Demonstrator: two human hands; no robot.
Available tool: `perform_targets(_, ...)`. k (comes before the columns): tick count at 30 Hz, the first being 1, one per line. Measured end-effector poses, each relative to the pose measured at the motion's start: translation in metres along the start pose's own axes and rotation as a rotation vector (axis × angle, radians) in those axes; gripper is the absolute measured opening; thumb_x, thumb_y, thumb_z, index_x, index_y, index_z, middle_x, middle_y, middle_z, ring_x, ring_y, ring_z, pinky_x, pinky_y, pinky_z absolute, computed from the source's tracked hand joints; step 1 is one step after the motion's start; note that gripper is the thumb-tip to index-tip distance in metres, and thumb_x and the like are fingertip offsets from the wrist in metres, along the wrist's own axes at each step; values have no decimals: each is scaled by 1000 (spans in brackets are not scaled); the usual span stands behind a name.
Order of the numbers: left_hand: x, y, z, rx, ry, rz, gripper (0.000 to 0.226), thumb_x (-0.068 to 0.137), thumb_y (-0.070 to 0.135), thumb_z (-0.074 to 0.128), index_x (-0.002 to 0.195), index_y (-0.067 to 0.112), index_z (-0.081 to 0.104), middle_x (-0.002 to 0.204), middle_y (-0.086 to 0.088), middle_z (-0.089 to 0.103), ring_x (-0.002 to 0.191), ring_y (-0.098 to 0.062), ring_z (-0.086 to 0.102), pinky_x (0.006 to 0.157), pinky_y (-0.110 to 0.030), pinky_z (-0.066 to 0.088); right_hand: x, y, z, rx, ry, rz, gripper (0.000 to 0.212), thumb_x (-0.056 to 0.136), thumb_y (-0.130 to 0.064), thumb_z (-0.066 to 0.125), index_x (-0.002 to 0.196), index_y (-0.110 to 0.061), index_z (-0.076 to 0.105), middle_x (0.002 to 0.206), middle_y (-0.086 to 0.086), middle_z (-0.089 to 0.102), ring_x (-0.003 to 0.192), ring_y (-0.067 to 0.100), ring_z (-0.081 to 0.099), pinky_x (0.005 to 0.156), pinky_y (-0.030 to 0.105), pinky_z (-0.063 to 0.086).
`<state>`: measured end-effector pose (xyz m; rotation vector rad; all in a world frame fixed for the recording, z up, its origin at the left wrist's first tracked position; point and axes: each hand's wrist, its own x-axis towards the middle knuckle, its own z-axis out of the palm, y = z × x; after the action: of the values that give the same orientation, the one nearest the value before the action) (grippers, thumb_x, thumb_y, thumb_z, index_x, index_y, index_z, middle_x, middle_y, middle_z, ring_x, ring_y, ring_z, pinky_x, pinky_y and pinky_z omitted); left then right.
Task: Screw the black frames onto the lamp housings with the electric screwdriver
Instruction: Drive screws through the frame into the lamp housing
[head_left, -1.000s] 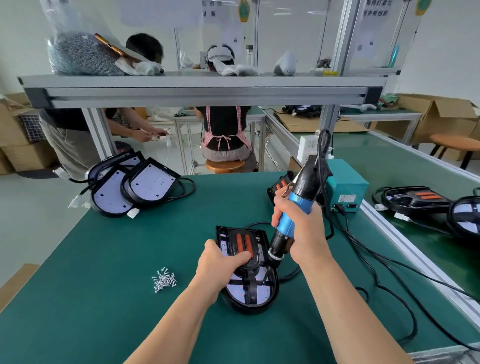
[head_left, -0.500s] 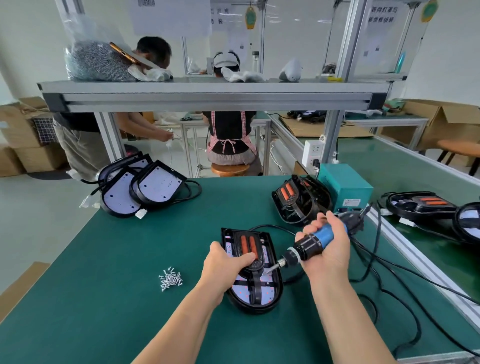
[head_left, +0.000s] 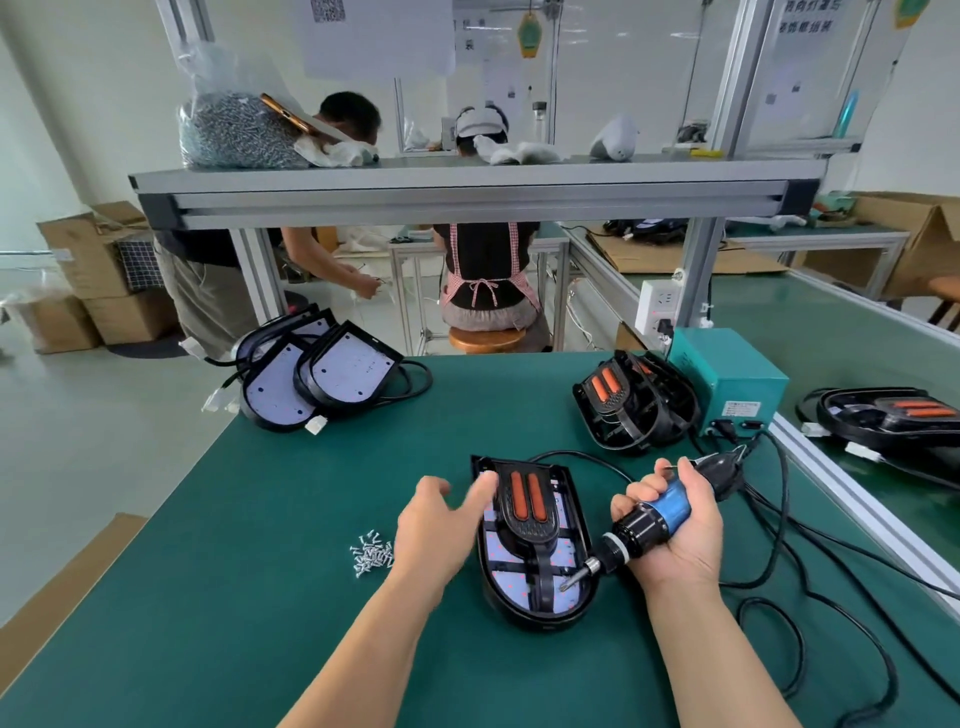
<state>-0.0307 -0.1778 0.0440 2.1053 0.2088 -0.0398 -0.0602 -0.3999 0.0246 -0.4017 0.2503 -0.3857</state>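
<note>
Fingers of the right hand (head_left: 670, 535) curl round the blue-and-black electric screwdriver (head_left: 652, 519), bit over the black D-shaped lamp housing (head_left: 540, 618) on the green worktop (head_left: 234, 597); left hand (head_left: 439, 532), fingers loose, at its left edge.

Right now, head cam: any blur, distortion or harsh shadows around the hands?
Head view: the wide-angle lens splays the aluminium uprights and bends the shelf rail. Head view: the light is soft and even, with only a faint shadow under the lamp housing. Head view: the left hand has slightly blurred fingers, while the right hand and electric screwdriver look sharp.
</note>
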Motion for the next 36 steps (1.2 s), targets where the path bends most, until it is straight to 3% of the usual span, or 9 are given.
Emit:
perform_targets(4, 16, -10, -32, 229, 132, 7, 22, 91, 44, 61, 92, 22, 65, 94, 4, 68, 82, -17, 60, 68, -29, 48, -1, -1, 1, -1, -5, -5, 19, 96, -33, 58, 83, -20, 57, 65, -11, 45, 52, 5, 45, 57, 23, 33)
perform_targets(8, 24, -23, -53, 426, 129, -52, 2, 88, 26, 61, 90, 25, 62, 94, 4, 65, 80, -19, 61, 62, -27, 42, -2, -1, 2, -3, -7, -3, 19, 97, -33, 56, 83, -20, 56, 65, -11, 44, 52, 5, 45, 55, 22, 35)
perform_targets(13, 37, -35, -72, 462, 160, -60, 6, 89, 19, 61, 93, 23, 62, 108, 0, 62, 96, -23, 57, 72, -31, 44, -3, -1, 2, 1, -7, 1, 19, 97, -32, 57, 82, -20, 56, 66, -11, 44, 53, 5, 44, 55, 22, 34)
perform_targets(21, 44, -39, -80, 523, 48, -57, 10, 86, 15, 69, 78, 18, 64, 88, -3, 67, 83, -25, 61, 67, -28, 47, -1, 0, 1, -5, -9, 0, 19, 97, -32, 57, 82, -20, 56, 66, -11, 44, 53, 5, 44, 55, 22, 34)
perform_targets(26, 46, -39, -79, 552, 9, -18, 11, 86, 6, 59, 90, 5, 70, 94, -9, 73, 76, -27, 57, 71, -34, 55, 0, -1, 1, -7, -8, 3, 19, 97, -32, 57, 81, -21, 56, 65, -11, 44, 52, 5, 44, 55, 22, 33)
perform_targets(31, 43, -38, -81, 622, -56, 43, 19, 86, 3, 55, 78, 19, 62, 95, -2, 70, 90, -25, 66, 69, -28, 51, 0, -1, 1, -3, -3, 8, 19, 96, -32, 58, 81, -20, 57, 65, -11, 45, 53, 6, 44, 55, 22, 33)
perform_targets(36, 39, -33, -82, 717, -112, 84, 25, 83, -1, 52, 73, 22, 56, 95, -2, 70, 93, -25, 67, 74, -32, 54, -1, -1, 0, -2, 0, 8, 18, 95, -31, 59, 81, -20, 57, 66, -11, 45, 53, 5, 44, 56, 22, 32)
